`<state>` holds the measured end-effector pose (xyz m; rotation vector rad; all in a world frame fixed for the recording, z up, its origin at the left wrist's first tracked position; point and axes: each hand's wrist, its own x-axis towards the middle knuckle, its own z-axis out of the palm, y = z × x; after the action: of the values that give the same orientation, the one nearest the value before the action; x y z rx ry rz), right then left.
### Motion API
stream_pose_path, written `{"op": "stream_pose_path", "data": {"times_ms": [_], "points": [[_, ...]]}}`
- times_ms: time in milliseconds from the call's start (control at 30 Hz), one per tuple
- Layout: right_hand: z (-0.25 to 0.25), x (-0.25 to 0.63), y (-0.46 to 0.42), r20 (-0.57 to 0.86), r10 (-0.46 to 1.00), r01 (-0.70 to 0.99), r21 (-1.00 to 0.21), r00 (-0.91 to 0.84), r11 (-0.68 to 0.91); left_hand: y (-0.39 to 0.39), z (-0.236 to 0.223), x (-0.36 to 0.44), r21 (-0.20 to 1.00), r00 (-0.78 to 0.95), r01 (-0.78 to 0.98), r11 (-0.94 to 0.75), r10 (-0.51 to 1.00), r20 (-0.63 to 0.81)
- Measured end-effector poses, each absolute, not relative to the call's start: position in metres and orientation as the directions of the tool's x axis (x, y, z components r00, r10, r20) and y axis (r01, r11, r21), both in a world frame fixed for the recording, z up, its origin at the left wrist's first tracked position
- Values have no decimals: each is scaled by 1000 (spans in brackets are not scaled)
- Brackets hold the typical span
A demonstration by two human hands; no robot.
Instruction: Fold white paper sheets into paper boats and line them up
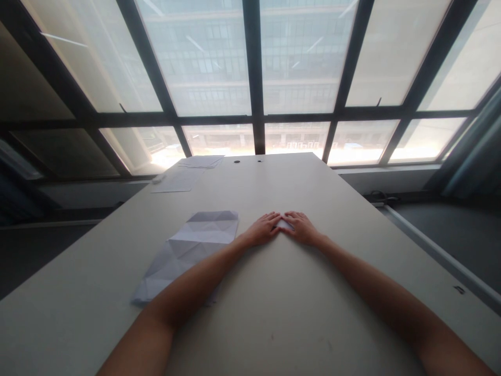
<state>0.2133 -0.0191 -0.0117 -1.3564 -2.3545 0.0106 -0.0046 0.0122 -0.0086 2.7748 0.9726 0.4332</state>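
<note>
A small piece of white paper (285,224) lies on the white table between my two hands, mostly covered by them. My left hand (263,228) rests flat over its left side, fingers stretched out. From the right, my right hand (300,227) lies on the paper in the same way, its fingers extended and its fingertips close to those of the left. How the paper is folded under the hands is hidden. To the left, partly behind my left forearm, a larger sheet of creased paper (195,237) is spread on the table.
The long white table (250,303) reaches toward large framed windows (297,57). Several flat paper sheets (178,181) lie at its far left, with a small pale object (158,179) beside them. Two small dark spots mark the far end. Cables (381,197) sit off the right edge.
</note>
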Motion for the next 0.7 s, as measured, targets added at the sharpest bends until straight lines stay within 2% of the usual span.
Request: {"op": "stream_pose_path", "data": {"times_ms": [233,467,600,700], "points": [[-12,214,-19,360,827,822,-219,-432,525,11,-8,-4,254,736,574,-779,626,256],[-13,214,-18,413,809,803,-248,-419,543,4,2,-4,126,689,646,-753,646,329],[-13,216,-15,443,810,771,-328,-385,546,2,7,-4,77,671,684,-726,667,324],[-11,216,-14,453,832,724,-449,-321,524,0,11,-4,82,667,692,-717,679,307]]}}
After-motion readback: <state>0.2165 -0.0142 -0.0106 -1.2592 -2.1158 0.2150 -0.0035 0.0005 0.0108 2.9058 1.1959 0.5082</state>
